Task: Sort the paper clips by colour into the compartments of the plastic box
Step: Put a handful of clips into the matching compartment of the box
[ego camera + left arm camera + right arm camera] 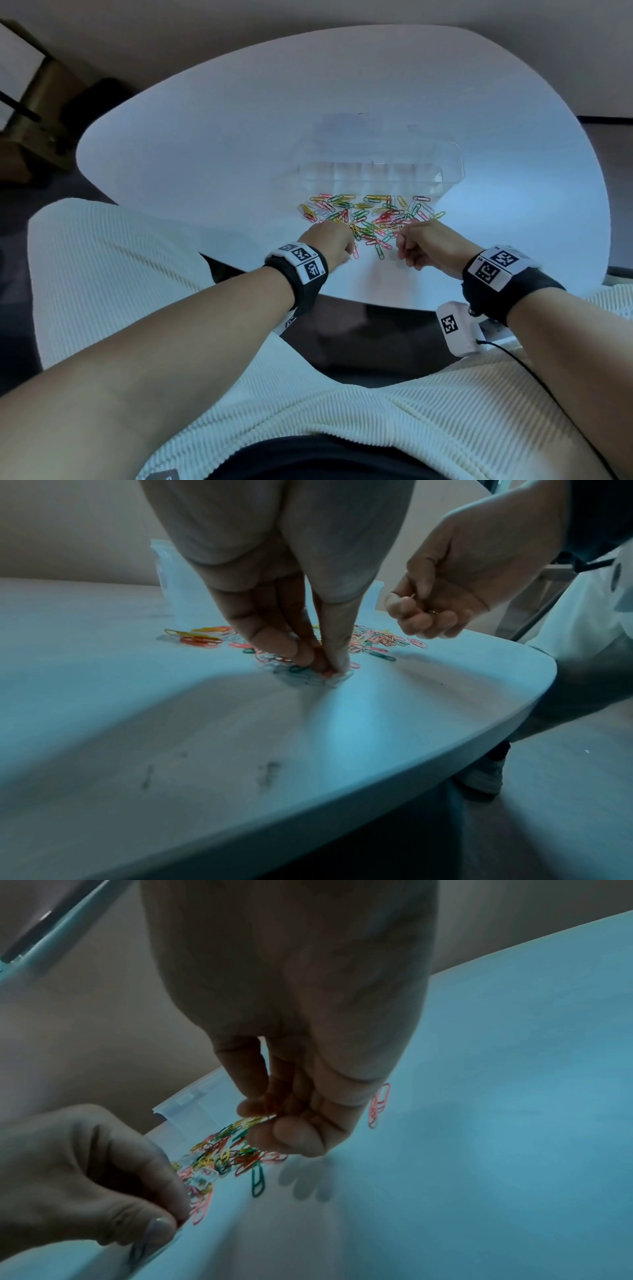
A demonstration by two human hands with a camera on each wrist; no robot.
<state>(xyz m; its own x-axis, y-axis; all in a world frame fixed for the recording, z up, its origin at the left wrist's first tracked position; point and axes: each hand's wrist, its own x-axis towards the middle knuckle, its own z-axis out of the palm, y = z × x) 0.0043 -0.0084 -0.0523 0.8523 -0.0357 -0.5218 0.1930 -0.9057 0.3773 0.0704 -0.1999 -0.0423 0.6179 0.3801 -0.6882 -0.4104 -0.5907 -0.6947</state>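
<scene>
On the tabletop (pixel 205 144), both hands pinch paper clips (pixel 370 216): left hand (pixel 329 243), right hand (pixel 428 245); held colours unclear, the plastic box (pixel 383 171) barely discernible.

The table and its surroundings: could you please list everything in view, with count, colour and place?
Table: one, white, rounded, in front of the person.
Plastic box: one, clear, with compartments that look empty, just beyond the clips.
Paper clips: many, loose pile of red, pink, green, yellow and pale ones, near the table's front edge.
Cabinet: one, brownish, floor at far left.
Wrist bands: two, black with white marker tags.
Left hand: fingertips pinching at clips on the table.
Right hand: curled, pinching a clip; colour unclear.
</scene>
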